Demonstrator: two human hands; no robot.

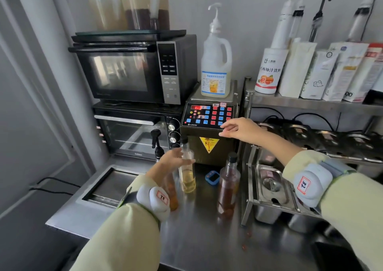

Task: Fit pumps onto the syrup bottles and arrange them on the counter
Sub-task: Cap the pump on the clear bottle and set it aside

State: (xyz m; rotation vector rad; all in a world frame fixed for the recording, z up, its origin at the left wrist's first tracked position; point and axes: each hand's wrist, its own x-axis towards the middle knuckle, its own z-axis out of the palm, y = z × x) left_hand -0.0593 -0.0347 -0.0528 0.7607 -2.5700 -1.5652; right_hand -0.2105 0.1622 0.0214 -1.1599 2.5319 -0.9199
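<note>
Three syrup bottles stand on the steel counter (pixel 199 229). The pale yellow bottle (pixel 187 177) has a black cap, and my left hand (pixel 173 158) rests against its neck with fingers curled around it. Behind my left wrist an orange bottle (pixel 173 196) carries a black pump (pixel 155 140). A reddish-brown bottle (pixel 228 189) with a black cap stands to the right, untouched. My right hand (pixel 238 128) hovers open with spread fingers in front of the dispenser machine's keypad (pixel 207 115), holding nothing.
The dispenser machine (pixel 207 144) carries a large jug with a white pump (pixel 216 63). Two ovens (pixel 132 104) are stacked at left. A steel rack (pixel 310 146) with lidded pans and cartons fills the right. A small blue timer (pixel 212 177) lies between the bottles.
</note>
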